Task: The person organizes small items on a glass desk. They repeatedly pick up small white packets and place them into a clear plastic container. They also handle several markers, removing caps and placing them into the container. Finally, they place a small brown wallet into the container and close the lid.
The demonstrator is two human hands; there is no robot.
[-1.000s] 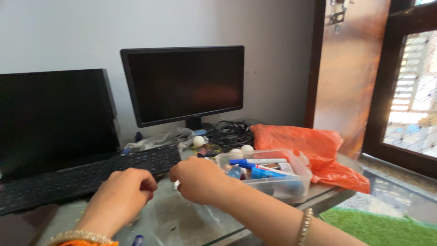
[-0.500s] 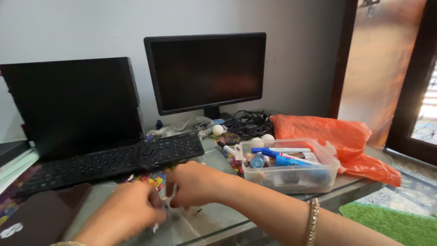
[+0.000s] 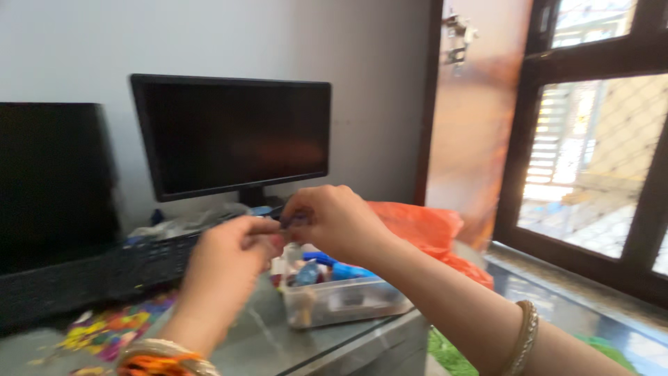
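Both hands are pinching at one small dark item (image 3: 296,221) between them, raised above the desk. The left hand (image 3: 229,261) is coming up from below with its fingertips (image 3: 268,230) closing toward the item; the right hand (image 3: 334,219) is curling over from the right, its thumb and forefinger gripping the same spot. The frame is motion-blurred, so I can't tell what the item is, only that it's small, dark and purplish. The fingertips of both hands are meeting there, touching or nearly so.

The held item is hanging directly above the clear plastic box (image 3: 344,299), which is sitting on the glass-topped desk (image 3: 278,341) near its front edge. The box is holding a mix of small stuff, with blue and white pieces showing at the top; details are too blurred to read.

An orange plastic bag (image 3: 424,226) is lying just behind and to the right of the box, partly hidden by the right forearm. A black monitor (image 3: 233,136) is standing against the wall behind the hands, screen dark. A second dark screen (image 3: 52,174) is sitting at far left. A black keyboard (image 3: 83,278) is lying in front of it, to the left of the left hand. A multicoloured patch (image 3: 115,327) is showing on the desk near the left wrist. Bangles are showing on both wrists.
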